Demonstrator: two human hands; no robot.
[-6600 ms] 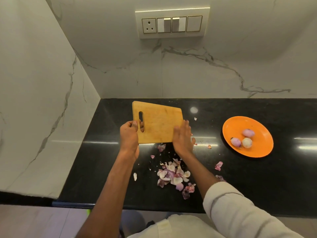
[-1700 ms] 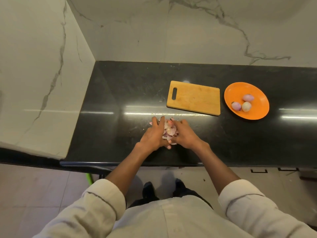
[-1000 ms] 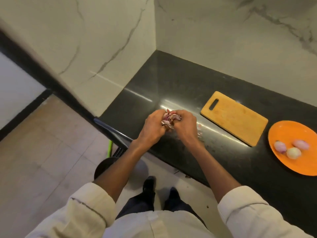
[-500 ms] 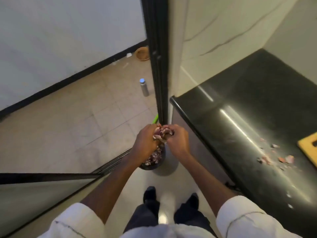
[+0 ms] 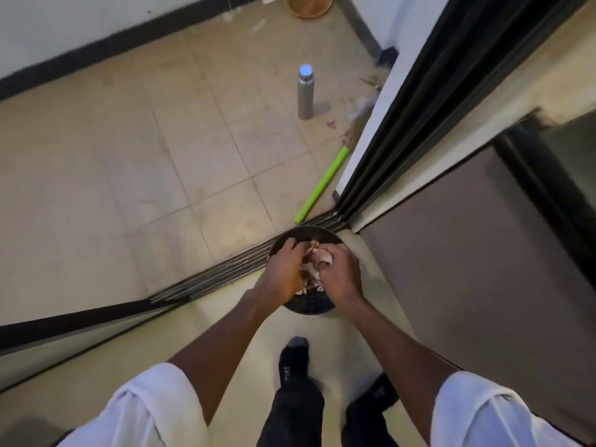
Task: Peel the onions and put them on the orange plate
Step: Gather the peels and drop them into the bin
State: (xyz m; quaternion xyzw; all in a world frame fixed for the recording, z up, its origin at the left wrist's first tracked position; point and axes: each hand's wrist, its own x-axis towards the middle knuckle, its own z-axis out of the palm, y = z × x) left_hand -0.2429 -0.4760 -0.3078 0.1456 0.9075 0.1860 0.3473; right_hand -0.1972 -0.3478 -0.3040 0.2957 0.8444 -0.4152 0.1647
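My left hand (image 5: 283,273) and my right hand (image 5: 339,271) are cupped together around a bunch of pink and white onion peels (image 5: 317,257). They hover right over a small round black bin (image 5: 308,305) on the floor. More peels lie inside the bin, between my hands. The orange plate, the peeled onions and the cutting board are out of view.
The bin stands by a sliding door track (image 5: 225,269) and a dark door frame (image 5: 403,117). A green rod (image 5: 322,185) leans on the floor beyond it. A steel bottle (image 5: 305,91) stands on the tiles farther off. My feet (image 5: 293,356) are just behind the bin.
I have turned away from the black counter with the gathered peels and lowered both hands over the floor bin. The counter has left the view.
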